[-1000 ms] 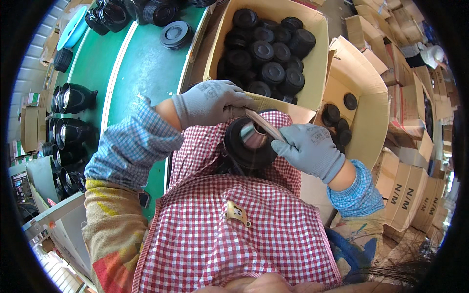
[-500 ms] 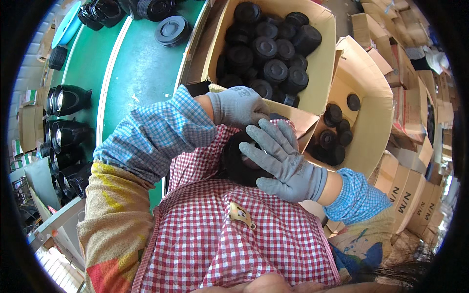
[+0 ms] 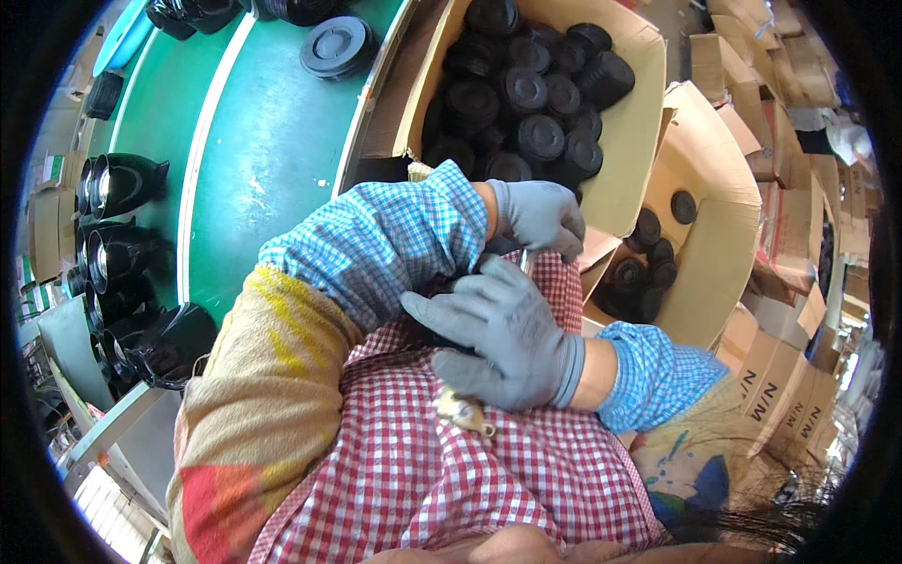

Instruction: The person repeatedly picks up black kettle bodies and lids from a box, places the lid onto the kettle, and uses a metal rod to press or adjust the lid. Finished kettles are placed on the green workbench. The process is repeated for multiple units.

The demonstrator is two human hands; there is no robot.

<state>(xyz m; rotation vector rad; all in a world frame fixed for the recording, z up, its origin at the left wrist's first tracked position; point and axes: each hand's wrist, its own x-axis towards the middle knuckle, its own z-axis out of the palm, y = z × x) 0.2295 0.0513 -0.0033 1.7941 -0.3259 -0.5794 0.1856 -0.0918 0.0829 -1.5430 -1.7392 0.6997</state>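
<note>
My left hand, in a grey glove, is closed in a fist in front of the large carton. A thin metal rod shows just below its fingers; what it belongs to is hidden. Nearer my body, my right hand, also gloved in grey, lies with fingers stretched and apart over a black part in my lap. That part is mostly covered by the hand and my left sleeve, so its shape cannot be told. A red-and-white checked apron lies beneath both hands.
A large carton of round black parts stands ahead. Right of it, a second carton holds several black pieces. The green bench at left carries a stack of black discs and glossy black housings. More cartons are piled at right.
My left fist has moved right, and the metal rod has come into view below it. My right hand has shifted left and toward my body, covering more of the black part.
</note>
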